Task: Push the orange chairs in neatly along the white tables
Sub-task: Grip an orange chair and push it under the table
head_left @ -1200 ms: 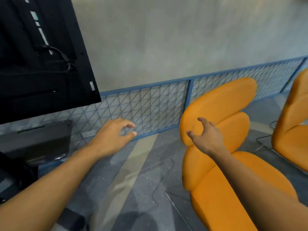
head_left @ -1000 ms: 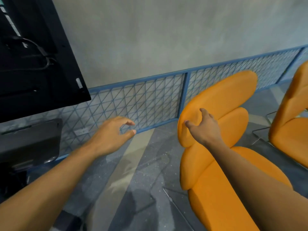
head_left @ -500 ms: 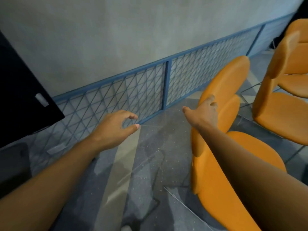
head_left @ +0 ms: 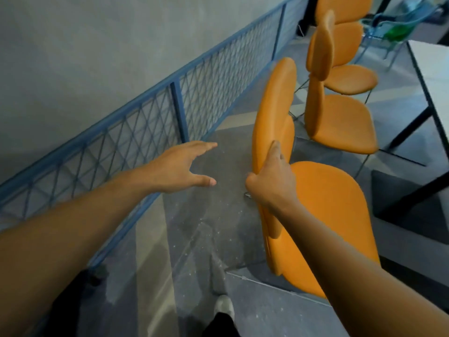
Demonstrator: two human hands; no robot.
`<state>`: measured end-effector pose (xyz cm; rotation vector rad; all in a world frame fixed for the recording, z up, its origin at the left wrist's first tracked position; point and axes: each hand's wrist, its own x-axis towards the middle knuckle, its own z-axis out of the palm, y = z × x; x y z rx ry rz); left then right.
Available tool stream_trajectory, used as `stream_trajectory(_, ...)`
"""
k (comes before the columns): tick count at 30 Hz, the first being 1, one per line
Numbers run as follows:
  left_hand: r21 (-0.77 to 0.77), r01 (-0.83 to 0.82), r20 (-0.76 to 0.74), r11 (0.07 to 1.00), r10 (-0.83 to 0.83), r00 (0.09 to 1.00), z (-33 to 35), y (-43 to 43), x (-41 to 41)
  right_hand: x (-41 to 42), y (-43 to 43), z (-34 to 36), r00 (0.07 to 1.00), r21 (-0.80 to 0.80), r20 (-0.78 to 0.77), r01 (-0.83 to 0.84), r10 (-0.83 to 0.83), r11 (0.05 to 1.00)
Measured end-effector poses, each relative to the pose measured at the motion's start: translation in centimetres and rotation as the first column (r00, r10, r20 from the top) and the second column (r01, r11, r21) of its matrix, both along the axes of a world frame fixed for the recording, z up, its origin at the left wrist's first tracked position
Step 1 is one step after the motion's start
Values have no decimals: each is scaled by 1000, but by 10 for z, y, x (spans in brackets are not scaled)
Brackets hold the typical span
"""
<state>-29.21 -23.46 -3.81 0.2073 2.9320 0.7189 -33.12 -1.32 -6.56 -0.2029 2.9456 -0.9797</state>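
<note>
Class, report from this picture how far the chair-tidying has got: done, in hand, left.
Done: nothing visible; no seat is under the white table. In hand: the right hand grips the backrest of the nearest orange chair; the left hand is open, touching nothing. Left: push it, the middle chair and the far chair in.

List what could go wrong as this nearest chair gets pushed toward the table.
1. Only the right hand grips the near chair, at one edge of its backrest; the left hand is off it, so it may swivel rather than slide straight.
2. The second chair stands close ahead; the two could knock together.
3. A dark table leg slants near the chair's path and might catch its frame.
</note>
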Motion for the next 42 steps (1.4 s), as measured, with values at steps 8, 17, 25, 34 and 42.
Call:
stream_trajectory(8, -177, 254, -54, 951, -267, 962, 8, 32, -97, 0, 0, -6, 1000, -13, -26, -5, 5, 1000)
stream_trajectory(17, -304, 486, -75, 819, -529, 845, 1, 41, -169, 3, -1, -8, 1000, 9, -29, 8, -8, 1000)
stream_trajectory(25, -292, 680, -265, 673, -740, 618, -11, 39, -226, -17, -25, 15, 965, 181, 30, 250, -259, 951)
stream_trajectory(34, -351, 786, -259, 510, -859, 442, -7, 46, -277, -22, -37, 24, 901, 309, 84, 384, -427, 870)
stream_trajectory(42, -389, 798, -349, 460, -875, 335, -14, 63, -292, -22, -38, 18, 903, 308, 48, 393, -427, 866)
